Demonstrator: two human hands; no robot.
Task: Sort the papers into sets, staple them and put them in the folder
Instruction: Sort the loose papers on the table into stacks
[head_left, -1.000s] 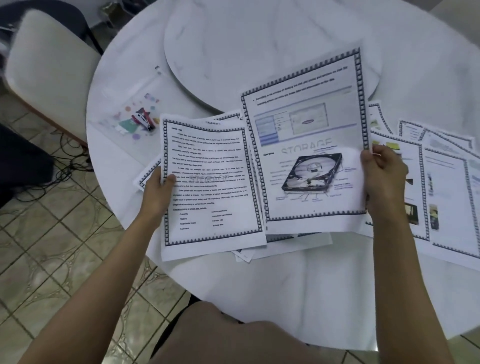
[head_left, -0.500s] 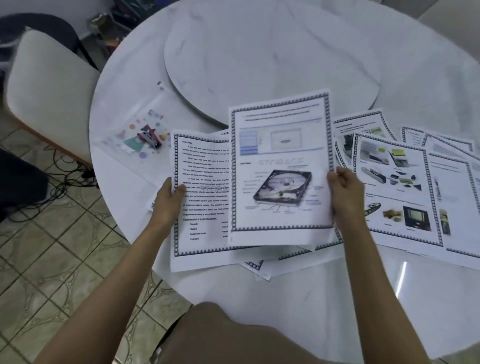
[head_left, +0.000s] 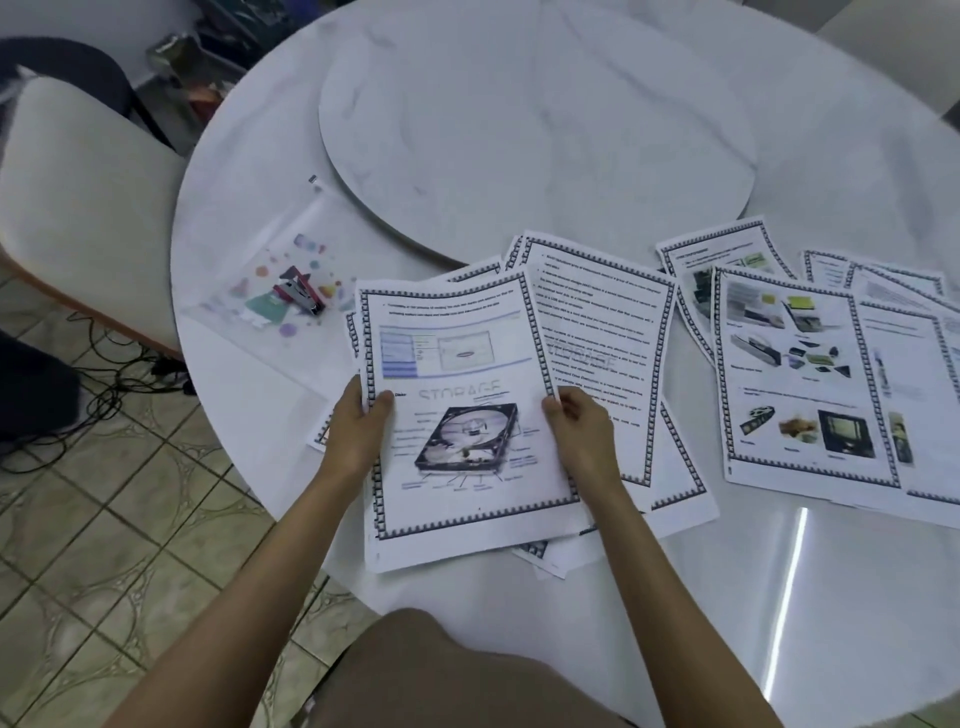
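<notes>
Two hands clamp one paper set, frame centre: left hand (head_left: 358, 436) pinches left edge, right hand (head_left: 582, 436) pinches right edge of hard-disk page (head_left: 462, 415); sheets (head_left: 352, 332) beneath mostly hidden. More pages (head_left: 795, 374) spread right, cut by frame edge. Clear folder (head_left: 249, 322) upper left on table (head_left: 519, 623); stapler (head_left: 301, 293) inside or on top, cannot tell.

Both bare forearms reach forward from the lower edge of the view, angled slightly toward each other. The left grip (head_left: 358, 431) pinches the left edge of a printed sheet (head_left: 457, 322), thumb on top and fingers underneath. The right grip (head_left: 582, 436) holds the sheet's right edge with curled fingers, knuckles up.
</notes>
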